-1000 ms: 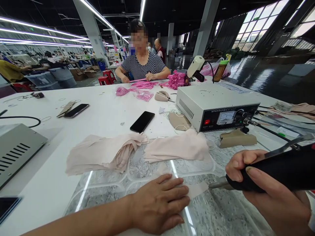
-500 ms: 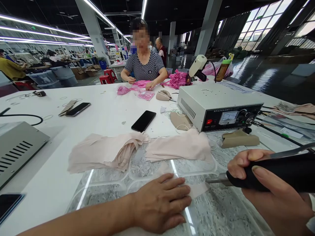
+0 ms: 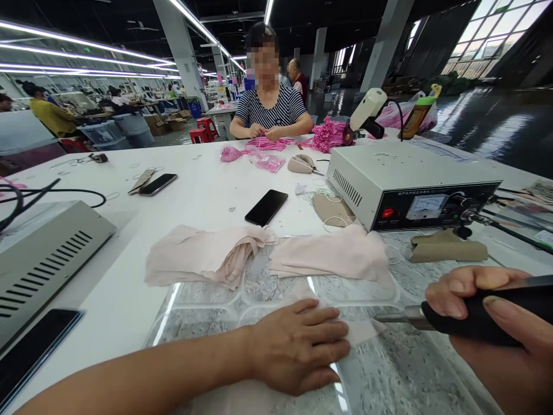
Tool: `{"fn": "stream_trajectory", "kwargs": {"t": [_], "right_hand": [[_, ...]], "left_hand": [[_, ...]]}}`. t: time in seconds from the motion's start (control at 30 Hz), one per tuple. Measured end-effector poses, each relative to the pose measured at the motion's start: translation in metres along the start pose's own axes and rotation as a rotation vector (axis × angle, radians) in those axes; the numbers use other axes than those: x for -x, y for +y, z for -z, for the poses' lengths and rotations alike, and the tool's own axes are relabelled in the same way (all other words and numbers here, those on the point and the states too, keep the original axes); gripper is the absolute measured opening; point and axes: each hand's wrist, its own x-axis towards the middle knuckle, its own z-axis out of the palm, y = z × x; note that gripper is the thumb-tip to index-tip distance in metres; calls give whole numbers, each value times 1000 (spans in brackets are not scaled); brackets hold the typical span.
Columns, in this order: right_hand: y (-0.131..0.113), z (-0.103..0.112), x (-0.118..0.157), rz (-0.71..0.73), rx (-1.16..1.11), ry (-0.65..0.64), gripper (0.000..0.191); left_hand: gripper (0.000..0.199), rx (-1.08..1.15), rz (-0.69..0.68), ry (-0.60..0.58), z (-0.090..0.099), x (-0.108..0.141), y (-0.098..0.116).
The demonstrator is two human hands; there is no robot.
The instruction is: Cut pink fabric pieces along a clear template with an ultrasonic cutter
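Observation:
My left hand (image 3: pixel 302 346) lies flat, fingers spread, pressing a thin pale pink fabric piece (image 3: pixel 363 332) onto the marbled mat (image 3: pixel 410 369) under a clear sheet. My right hand (image 3: pixel 484 323) is wrapped round a black handheld tool (image 3: pixel 514 302) with a metal tip. That tip touches or hovers just over the fabric's right end, beside my left fingertips; contact cannot be made out. Beyond my hands lie two piles of pale pink fabric, a left pile (image 3: pixel 194 253) and a right pile (image 3: pixel 332 253).
A grey control box (image 3: pixel 415 173) with a meter stands at the right, cabled. Another vented box (image 3: pixel 56 253) and a phone (image 3: pixel 34 357) are at left. A black phone (image 3: pixel 266 207) lies mid-table. Across it, a person (image 3: pixel 270 109) handles pink strips.
The whole view has shifted, so table items appear further right. The person opposite has brought both hands together. My hands keep nearly the same pose over the fabric.

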Motion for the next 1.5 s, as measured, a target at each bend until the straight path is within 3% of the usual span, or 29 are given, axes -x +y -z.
{"fn": "stream_trajectory", "kwargs": {"t": [0.17, 0.7, 0.93, 1.2, 1.3, 1.5], "right_hand": [[1, -10, 9, -76, -85, -37, 19], [-1, -24, 14, -20, -9, -17, 20], [0, -18, 11, -1, 1, -61, 18], [3, 10, 8, 0, 26, -164, 17], [0, 9, 11, 14, 65, -212, 21], [1, 4, 16, -4, 12, -182, 19]], "left_hand": [[43, -27, 2, -11, -3, -1, 1], [43, -21, -1, 6, -6, 0, 0], [42, -20, -3, -2, -5, 0, 0], [42, -19, 3, -5, -3, 0, 1], [43, -24, 5, -20, -4, 0, 0], [43, -12, 11, -35, -4, 0, 0]]}}
